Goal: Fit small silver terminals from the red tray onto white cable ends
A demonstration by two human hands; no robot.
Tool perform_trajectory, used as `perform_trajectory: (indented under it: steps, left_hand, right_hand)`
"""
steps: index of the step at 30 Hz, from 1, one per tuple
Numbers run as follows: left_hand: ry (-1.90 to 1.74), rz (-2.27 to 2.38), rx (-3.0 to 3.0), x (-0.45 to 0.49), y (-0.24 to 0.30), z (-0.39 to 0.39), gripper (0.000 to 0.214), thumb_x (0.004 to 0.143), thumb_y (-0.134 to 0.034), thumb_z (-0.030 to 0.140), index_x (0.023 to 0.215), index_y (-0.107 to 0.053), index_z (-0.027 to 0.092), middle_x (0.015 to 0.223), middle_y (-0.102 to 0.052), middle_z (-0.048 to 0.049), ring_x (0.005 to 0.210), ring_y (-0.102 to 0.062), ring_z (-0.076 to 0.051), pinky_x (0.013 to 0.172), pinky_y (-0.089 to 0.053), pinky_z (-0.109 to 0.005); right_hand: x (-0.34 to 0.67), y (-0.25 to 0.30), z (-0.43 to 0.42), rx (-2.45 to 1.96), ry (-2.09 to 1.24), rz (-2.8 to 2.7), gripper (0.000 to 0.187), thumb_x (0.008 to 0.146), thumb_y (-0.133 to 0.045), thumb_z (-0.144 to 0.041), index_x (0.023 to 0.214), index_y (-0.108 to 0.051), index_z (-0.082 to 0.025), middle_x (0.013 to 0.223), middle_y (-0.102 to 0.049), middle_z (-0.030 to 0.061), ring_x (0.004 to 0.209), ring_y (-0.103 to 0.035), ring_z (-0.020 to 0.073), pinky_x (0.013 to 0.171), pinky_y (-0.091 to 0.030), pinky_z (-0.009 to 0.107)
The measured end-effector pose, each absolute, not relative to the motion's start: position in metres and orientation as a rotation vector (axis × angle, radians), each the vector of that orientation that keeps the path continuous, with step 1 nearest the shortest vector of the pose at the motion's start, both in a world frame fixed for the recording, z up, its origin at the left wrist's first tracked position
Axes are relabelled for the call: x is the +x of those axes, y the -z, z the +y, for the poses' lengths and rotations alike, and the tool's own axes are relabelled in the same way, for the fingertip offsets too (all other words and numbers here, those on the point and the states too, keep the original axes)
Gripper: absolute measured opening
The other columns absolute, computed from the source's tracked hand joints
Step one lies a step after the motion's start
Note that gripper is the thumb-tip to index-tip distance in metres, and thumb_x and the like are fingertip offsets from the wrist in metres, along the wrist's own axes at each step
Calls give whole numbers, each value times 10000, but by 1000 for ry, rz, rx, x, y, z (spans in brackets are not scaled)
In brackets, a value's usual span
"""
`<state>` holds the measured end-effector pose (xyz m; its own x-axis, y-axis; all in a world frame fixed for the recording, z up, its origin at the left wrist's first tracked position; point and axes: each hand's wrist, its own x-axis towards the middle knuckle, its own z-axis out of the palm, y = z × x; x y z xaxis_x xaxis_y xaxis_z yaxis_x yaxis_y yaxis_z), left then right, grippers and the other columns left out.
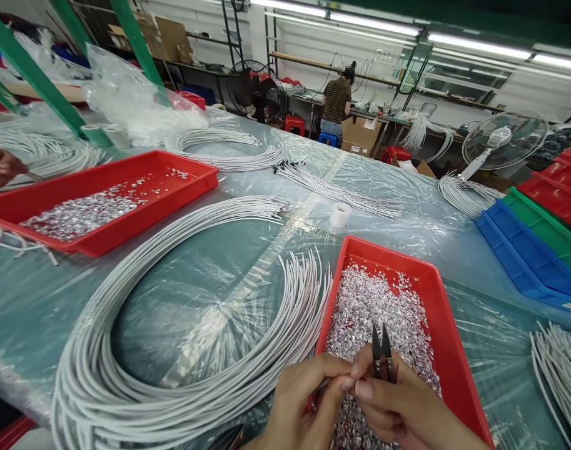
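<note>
My left hand (308, 400) pinches thumb and forefinger together; what lies between them, if anything, is too small to make out. Touching its fingertips, my right hand (398, 397) also pinches, while its fingers are closed around black thread snips (383, 353) whose two pointed blades stand up, slightly apart. Both hands are over the near end of a red tray (454, 331) holding many small shiny silvery pieces (379, 303). Left of the tray lies a large coil of white cables (102, 350), its loose ends against the tray's side.
Another red tray (97, 247) with silvery pieces stands at left, near a co-worker's hand (1, 165). Farther back are more white cable bundles (219, 156) and a white roll (340, 215). Stacked blue trays (524, 262) and a fan (501, 140) stand right. A person (336, 100) works behind.
</note>
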<state>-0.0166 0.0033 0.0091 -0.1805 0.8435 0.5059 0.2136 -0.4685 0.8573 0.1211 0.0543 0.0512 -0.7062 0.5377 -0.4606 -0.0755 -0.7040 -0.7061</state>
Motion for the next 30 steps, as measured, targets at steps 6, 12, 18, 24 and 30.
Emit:
perform_trajectory:
  steps: [6, 12, 18, 24, 30]
  left_hand:
    - [-1636, 1210, 1642, -20, -10, 2, 130, 859, -518, 102, 911, -608, 180, 710, -666, -18, 567, -593, -100, 519, -444, -180]
    - [-1603, 1142, 1798, -24, -14, 4, 160, 844, -507, 49, 923, -576, 171, 740, -678, -32, 633, -631, -113, 593, -484, -188]
    - [-1630, 1120, 1819, -24, -15, 6, 181, 835, -494, 40, 929, -581, 168, 752, -694, -54, 629, -641, -120, 583, -507, -191]
    - [-1586, 1142, 1868, -24, -16, 5, 211, 835, -498, 36, 966, -575, 183, 779, -704, -53, 650, -657, -126, 600, -521, -197]
    - [-1602, 1177, 1857, -23, -17, 4, 151, 850, -506, 63, 926, -577, 171, 720, -690, -41, 607, -654, -123, 566, -516, -190]
  right_hand:
    - [123, -50, 54, -928, -2456, -947, 247, 710, -762, -347, 789, -565, -220, 415, -256, -140, 364, -109, 22, 369, -84, 169]
    - [126, -50, 55, -936, -2489, -936, 254, 698, -770, -330, 750, -549, -218, 411, -277, -136, 364, -132, 21, 368, -99, 169]
    - [128, -42, 58, -933, -2547, -1004, 362, 648, -782, -416, 704, -480, -224, 348, -277, -153, 309, -138, 20, 323, -102, 172]
    - [127, -49, 57, -1013, -2478, -1016, 341, 646, -783, -408, 697, -507, -214, 389, -287, -142, 350, -141, 23, 364, -117, 187]
    - [125, -49, 58, -979, -2504, -1024, 351, 645, -779, -411, 678, -486, -221, 364, -276, -145, 325, -147, 24, 335, -114, 176]
